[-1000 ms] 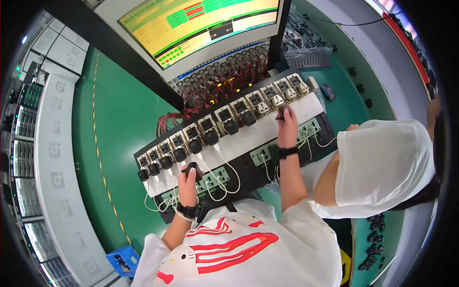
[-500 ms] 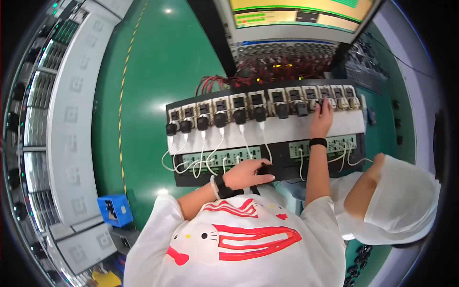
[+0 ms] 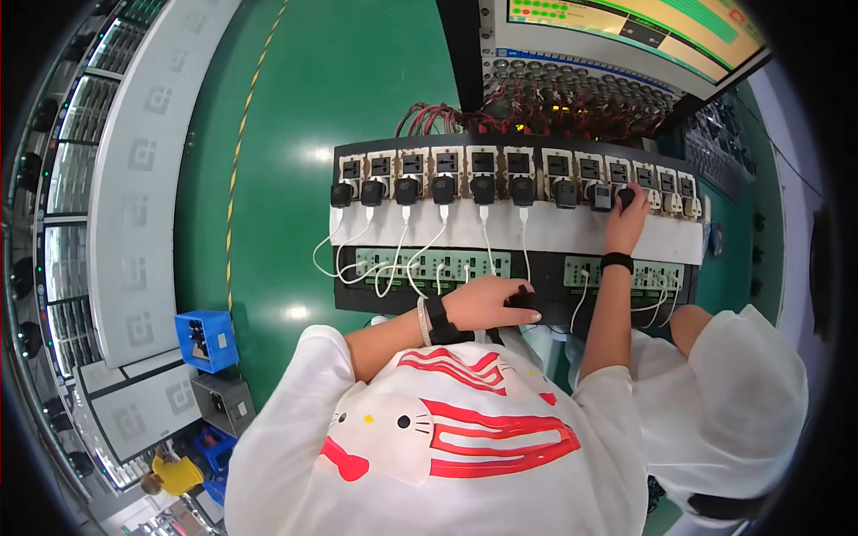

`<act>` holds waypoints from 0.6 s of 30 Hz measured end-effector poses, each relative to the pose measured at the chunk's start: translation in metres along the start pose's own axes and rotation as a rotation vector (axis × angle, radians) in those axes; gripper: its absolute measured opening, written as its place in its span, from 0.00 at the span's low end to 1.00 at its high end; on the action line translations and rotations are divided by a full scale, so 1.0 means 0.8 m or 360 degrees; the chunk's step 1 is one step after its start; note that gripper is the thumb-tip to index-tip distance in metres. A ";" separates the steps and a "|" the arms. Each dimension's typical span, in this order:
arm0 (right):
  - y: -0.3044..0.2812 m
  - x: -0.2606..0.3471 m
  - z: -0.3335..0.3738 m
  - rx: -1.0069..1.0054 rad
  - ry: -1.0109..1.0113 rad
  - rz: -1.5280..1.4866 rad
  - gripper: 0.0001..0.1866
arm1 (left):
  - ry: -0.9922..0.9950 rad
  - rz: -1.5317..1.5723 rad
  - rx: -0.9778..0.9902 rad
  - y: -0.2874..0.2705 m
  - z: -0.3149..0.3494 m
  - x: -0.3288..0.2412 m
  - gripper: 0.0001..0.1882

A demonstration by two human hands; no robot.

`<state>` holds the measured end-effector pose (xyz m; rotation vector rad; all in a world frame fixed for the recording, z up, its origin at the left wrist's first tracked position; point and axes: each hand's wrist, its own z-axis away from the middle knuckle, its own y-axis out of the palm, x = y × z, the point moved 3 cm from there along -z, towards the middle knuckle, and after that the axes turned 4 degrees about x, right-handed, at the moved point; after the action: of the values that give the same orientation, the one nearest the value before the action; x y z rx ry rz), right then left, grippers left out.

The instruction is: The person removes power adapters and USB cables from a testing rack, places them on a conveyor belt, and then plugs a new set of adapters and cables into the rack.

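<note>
My right hand (image 3: 628, 221) grips a black power adapter (image 3: 626, 196) at the third socket of the right-hand group on the test bench (image 3: 527, 314). Whether its pins are fully in is hidden. Two black adapters, one of them (image 3: 565, 194) at the group's left end, sit in the sockets beside it. Lower down, my left hand (image 3: 490, 304) is curled around black adapters (image 3: 521, 298), their number unclear. Along the left group, each socket holds a black adapter (image 3: 407, 191) with a white cable (image 3: 407, 214) running toward a green circuit board (image 3: 429, 265).
A second green board (image 3: 617, 272) with white cables lies below the right sockets. Beyond the bench stand red-and-black wiring (image 3: 438, 116) and a lit screen (image 3: 643, 31). A person in white (image 3: 742, 384) is close on my right. A blue bin (image 3: 206, 341) is at left.
The view has shifted, so the bench appears farther right. My right hand has brought the adapter up against the third right socket. The neighbouring person's arm has drawn back from the bench edge.
</note>
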<state>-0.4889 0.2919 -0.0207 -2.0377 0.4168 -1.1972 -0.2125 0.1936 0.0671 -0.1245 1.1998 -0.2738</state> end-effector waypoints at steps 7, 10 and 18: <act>-0.008 0.005 -0.011 0.0285 0.0299 0.0213 0.18 | -0.0073 0.0037 -0.0017 0.005 0.006 0.008 0.30; -0.008 -0.002 -0.026 0.0508 0.0418 0.0413 0.20 | -0.0099 0.0018 -0.0009 0.011 0.009 0.012 0.30; -0.011 -0.010 -0.028 0.0776 0.0518 0.0418 0.23 | -0.0140 0.0081 -0.0021 0.017 0.017 0.016 0.27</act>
<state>-0.5129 0.2934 -0.0122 -1.3363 0.4755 -1.3150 -0.1939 0.2027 0.0571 -0.1165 1.1161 -0.2137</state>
